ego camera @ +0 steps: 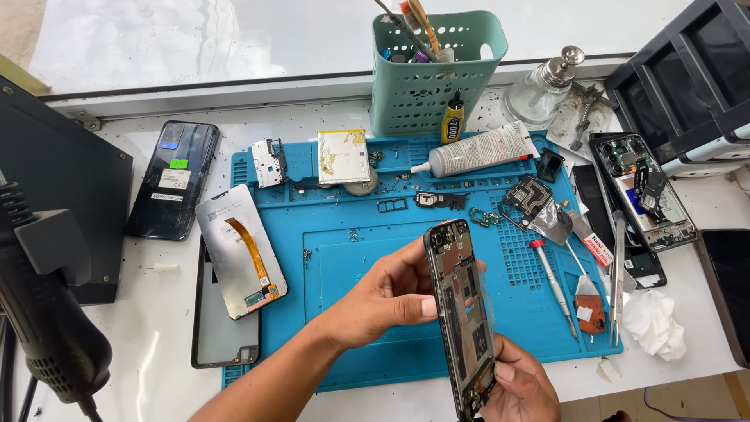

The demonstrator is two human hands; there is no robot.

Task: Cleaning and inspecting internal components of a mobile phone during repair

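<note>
The blue work mat looks like matt, rubbery silicone with moulded ridges. At the worktop's back edge stands a perforated, smooth teal plastic basket beside a clear glass bottle with a shiny metal cap. The opened phone frame shows bare metal and dull circuit board. A crumpled white tissue looks soft. The dark phone is glossy.

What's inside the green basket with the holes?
Tool handles and brushes stick out of the green basket. Coloured bits show at its rim. Its walls hide their lower ends and the bottom.
</note>
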